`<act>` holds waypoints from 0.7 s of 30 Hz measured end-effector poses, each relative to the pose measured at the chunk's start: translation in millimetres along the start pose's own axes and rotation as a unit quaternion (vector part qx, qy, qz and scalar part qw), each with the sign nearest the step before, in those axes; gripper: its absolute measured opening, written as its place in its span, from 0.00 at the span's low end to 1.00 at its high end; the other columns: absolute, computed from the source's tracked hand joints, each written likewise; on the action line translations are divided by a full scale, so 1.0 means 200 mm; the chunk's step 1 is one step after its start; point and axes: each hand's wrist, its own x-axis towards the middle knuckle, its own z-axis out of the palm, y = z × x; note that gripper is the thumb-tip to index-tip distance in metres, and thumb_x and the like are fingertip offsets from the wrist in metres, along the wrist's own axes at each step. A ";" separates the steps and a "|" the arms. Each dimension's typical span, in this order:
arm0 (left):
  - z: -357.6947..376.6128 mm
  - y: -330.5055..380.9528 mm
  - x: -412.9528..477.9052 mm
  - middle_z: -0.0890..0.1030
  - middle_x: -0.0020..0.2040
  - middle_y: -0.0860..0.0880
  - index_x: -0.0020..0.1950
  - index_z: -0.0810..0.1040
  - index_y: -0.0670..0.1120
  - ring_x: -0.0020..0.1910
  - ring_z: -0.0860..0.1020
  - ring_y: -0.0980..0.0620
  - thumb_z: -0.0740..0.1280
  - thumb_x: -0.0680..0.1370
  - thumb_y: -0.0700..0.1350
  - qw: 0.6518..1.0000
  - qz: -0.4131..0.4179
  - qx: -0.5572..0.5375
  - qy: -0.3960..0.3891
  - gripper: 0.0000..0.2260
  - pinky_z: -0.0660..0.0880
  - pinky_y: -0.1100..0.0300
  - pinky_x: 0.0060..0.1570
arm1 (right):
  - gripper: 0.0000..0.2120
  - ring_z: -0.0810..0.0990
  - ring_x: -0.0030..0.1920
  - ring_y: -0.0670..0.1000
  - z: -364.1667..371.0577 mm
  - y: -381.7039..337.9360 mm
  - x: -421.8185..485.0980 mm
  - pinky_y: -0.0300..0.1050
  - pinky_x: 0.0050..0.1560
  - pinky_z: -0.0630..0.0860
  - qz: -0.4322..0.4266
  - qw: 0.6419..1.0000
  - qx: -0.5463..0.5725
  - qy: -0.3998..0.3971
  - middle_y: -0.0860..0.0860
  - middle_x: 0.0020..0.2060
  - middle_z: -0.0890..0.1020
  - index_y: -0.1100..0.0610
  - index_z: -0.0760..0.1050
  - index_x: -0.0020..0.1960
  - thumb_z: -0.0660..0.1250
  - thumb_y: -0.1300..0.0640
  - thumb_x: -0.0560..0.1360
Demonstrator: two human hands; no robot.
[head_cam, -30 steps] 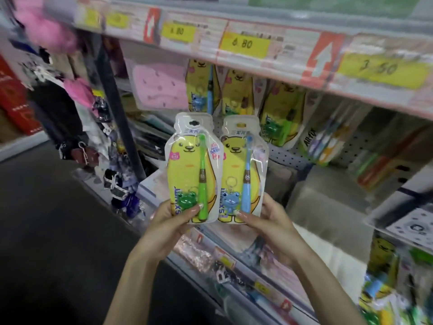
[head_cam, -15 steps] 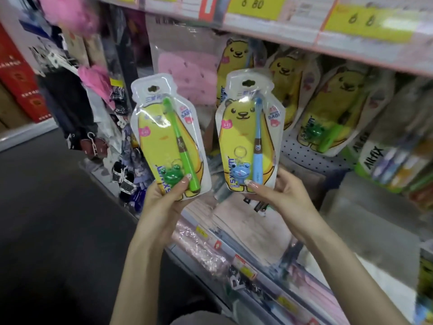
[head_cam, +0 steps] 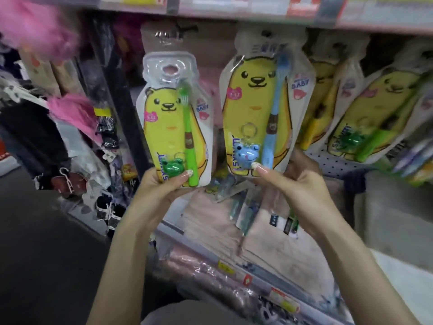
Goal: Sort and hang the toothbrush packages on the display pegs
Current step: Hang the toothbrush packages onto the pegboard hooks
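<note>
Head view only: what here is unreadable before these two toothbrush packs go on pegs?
- Display pegs: head view, hidden behind the hanging yellow bear packages.
- Top of the clear package with the blue toothbrush: head view, blurred; on a peg or not, unclear.
- Shelf-edge price labels: head view, cut off by the top edge, blurred.
- Small print on the clear package with the green toothbrush: head view, too small.

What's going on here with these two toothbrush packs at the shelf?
A person at a shop display holds two bear-print packs by their bottom edges. The left hand grips the clear package with the green toothbrush and frog charm; the right hand grips the clear package with the blue toothbrush and blue charm, raised higher, beside similar hanging packages. Its top is blurred, so whether it is on a peg is unclear.
</note>
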 end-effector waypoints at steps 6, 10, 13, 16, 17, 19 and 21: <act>-0.17 0.07 0.09 0.86 0.48 0.47 0.46 0.86 0.49 0.47 0.84 0.49 0.84 0.52 0.55 0.999 -0.031 0.016 -0.030 0.25 0.81 0.56 0.43 | 0.19 0.84 0.52 0.50 0.12 0.09 0.04 0.45 0.49 0.81 -0.008 0.999 0.013 0.034 0.49 0.51 0.86 0.54 0.76 0.58 0.70 0.61 0.67; -0.22 0.03 0.11 0.85 0.49 0.47 0.48 0.86 0.49 0.48 0.84 0.48 0.83 0.55 0.52 0.997 -0.049 -0.005 -0.056 0.23 0.81 0.54 0.43 | 0.16 0.85 0.51 0.51 0.18 0.13 0.04 0.45 0.49 0.81 -0.011 0.998 0.016 0.058 0.49 0.49 0.86 0.54 0.78 0.54 0.70 0.60 0.67; -0.22 0.00 0.12 0.85 0.48 0.45 0.47 0.86 0.47 0.48 0.84 0.47 0.83 0.54 0.52 0.994 -0.079 0.019 -0.074 0.23 0.81 0.53 0.44 | 0.17 0.84 0.52 0.52 0.20 0.13 0.05 0.48 0.50 0.81 -0.011 0.997 0.001 0.077 0.49 0.51 0.86 0.55 0.77 0.56 0.71 0.59 0.67; -0.24 -0.01 0.14 0.85 0.48 0.43 0.46 0.86 0.46 0.47 0.84 0.45 0.84 0.52 0.54 0.991 -0.098 0.039 -0.080 0.26 0.81 0.53 0.43 | 0.19 0.84 0.53 0.51 0.21 0.12 0.09 0.49 0.52 0.81 -0.011 0.996 -0.006 0.093 0.50 0.51 0.85 0.56 0.76 0.58 0.71 0.59 0.67; -0.25 -0.01 0.15 0.85 0.48 0.42 0.46 0.86 0.46 0.47 0.84 0.45 0.84 0.52 0.53 0.991 -0.099 0.036 -0.078 0.26 0.81 0.53 0.44 | 0.19 0.84 0.52 0.51 0.22 0.12 0.10 0.48 0.51 0.81 -0.014 0.995 -0.005 0.097 0.50 0.51 0.86 0.56 0.77 0.58 0.71 0.59 0.67; -0.26 0.00 0.17 0.85 0.48 0.43 0.46 0.86 0.46 0.47 0.84 0.45 0.84 0.52 0.53 0.993 -0.093 0.021 -0.074 0.26 0.82 0.51 0.45 | 0.18 0.85 0.51 0.51 0.22 0.12 0.12 0.44 0.47 0.81 -0.021 0.994 -0.001 0.104 0.50 0.50 0.86 0.57 0.77 0.57 0.71 0.61 0.68; -0.27 0.00 0.18 0.85 0.49 0.44 0.47 0.86 0.46 0.48 0.84 0.46 0.83 0.54 0.52 0.993 -0.081 0.005 -0.082 0.24 0.81 0.50 0.45 | 0.16 0.85 0.51 0.51 0.22 0.13 0.13 0.42 0.46 0.81 -0.022 0.994 0.001 0.111 0.50 0.49 0.86 0.56 0.78 0.56 0.70 0.63 0.69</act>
